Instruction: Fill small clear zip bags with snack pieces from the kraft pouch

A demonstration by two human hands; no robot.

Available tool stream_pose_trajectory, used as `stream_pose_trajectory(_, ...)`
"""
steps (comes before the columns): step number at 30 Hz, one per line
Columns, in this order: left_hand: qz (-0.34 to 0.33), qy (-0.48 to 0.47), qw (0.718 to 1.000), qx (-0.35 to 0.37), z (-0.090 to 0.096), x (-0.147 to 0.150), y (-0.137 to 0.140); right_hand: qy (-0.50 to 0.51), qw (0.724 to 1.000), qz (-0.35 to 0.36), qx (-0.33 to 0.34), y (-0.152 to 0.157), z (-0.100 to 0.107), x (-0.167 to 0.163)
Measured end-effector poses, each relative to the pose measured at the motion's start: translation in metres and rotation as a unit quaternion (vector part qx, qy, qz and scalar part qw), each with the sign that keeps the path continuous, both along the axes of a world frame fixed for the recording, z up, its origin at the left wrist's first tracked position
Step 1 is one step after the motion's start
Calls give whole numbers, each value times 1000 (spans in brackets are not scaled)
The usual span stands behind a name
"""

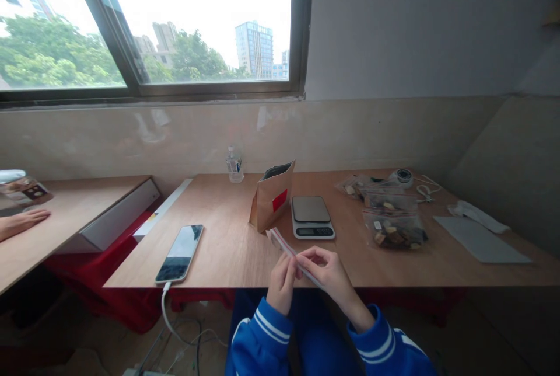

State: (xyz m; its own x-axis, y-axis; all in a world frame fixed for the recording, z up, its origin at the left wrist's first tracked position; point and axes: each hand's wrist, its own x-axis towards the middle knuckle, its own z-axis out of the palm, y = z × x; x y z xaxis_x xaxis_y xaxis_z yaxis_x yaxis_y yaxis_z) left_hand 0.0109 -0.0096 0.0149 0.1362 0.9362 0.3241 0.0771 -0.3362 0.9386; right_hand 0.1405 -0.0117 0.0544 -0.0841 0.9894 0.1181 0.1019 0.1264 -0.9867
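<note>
Both hands meet at the front edge of the wooden table (227,247). My left hand (282,281) and my right hand (329,274) pinch a thin stack of clear zip bags with red seals (284,244), which sticks out away from me toward the table. Just beyond it stands an open brown paper pouch with a red label (271,196). A small digital kitchen scale (311,217) sits right of the pouch. Blue sleeves with white stripes cover my wrists.
Filled zip bags of mixed dried pieces (394,227) lie at the right, with a tape roll (402,176) behind. A phone (180,252) on a charging cable lies left. A small bottle (234,164) stands by the wall. Another person's hand (21,223) rests on the neighbouring table.
</note>
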Motion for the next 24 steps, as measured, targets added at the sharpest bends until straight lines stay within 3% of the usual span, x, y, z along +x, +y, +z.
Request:
stream_pose_trajectory(3,3,-6,1000,-11,3,0,0,9,999,-34,10,0,1,1)
stream_pose_trajectory(7,-25,-38,997,-58,5,8,2,-69,992,-76,68,-2,5,2)
stream_pose_trajectory(11,2,-41,996,-75,6,15,6,-133,980,-88,117,-4,5,2)
stream_pose_trajectory(17,21,8,999,-31,4,20,4,-112,985,-93,90,2,1,8)
stream_pose_trajectory(19,52,11,998,-15,1,19,2,-88,977,-170,94,8,-1,22)
stream_pose_trajectory(22,112,-18,993,-19,-4,13,1,-12,938,-338,79,21,3,55)
stream_pose_trajectory(24,102,-16,994,-29,-5,9,2,1,931,-354,86,26,12,72)
